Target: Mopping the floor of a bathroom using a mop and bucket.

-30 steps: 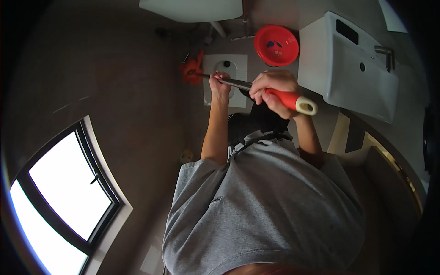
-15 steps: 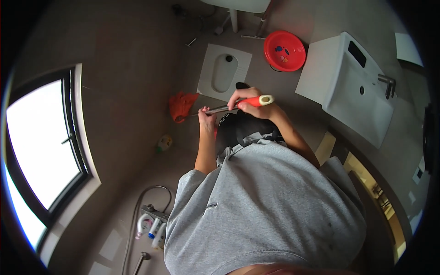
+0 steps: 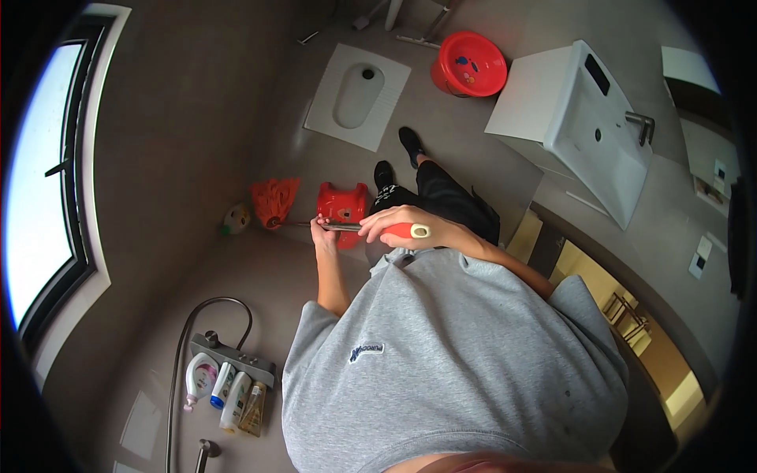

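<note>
Carries a long red-gripped, metal-shafted mop (image 3: 345, 227) slantwise in both hands in front of the body, above the smooth grey floor (image 3: 481, 150). Lies, in this view, across a low red plastic stool (image 3: 331, 197). Looks light overall, with most weight probably in the shaggy orange-red fibre mop head (image 3: 276, 199) near the dark grey wall (image 3: 169, 118); likely soft and floppy there, heavier if soaked, though impossible to tell whether wet. Likely stiff along the silvery tubular shaft (image 3: 352, 228), perhaps slippery in damp palms, and hardly fragile. Has the bare left hand's (image 3: 324, 236) fingers wrapped around the shaft on the head side, and the bare right hand's (image 3: 418, 220) fingers curled from above over the red moulded grip (image 3: 400, 230). Best held just so, rather than by the small cream hanging loop (image 3: 428, 231) at the tip.
</note>
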